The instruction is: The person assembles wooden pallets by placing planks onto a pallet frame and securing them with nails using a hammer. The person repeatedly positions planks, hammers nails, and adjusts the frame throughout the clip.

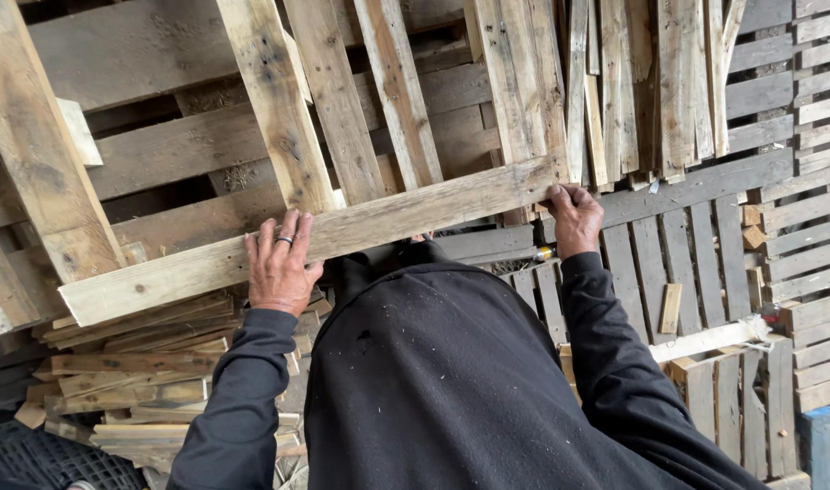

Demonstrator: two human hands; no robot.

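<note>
Wooden pallet (342, 231) over loose planks (152, 363)

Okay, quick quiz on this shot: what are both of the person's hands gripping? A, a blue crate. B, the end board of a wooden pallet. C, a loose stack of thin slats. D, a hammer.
B: the left hand and the right hand both grip the end board of the wooden pallet.

Person wears a black long-sleeved top; fabric is soft, fleece-like, with fine pale dust and wood specks scattered across the chest. Both sleeves run down to the wrists, cuffs plain. Left hand (279, 269) carries a dark band ring on one finger. Right hand (574, 220) bare, no glove.
</note>
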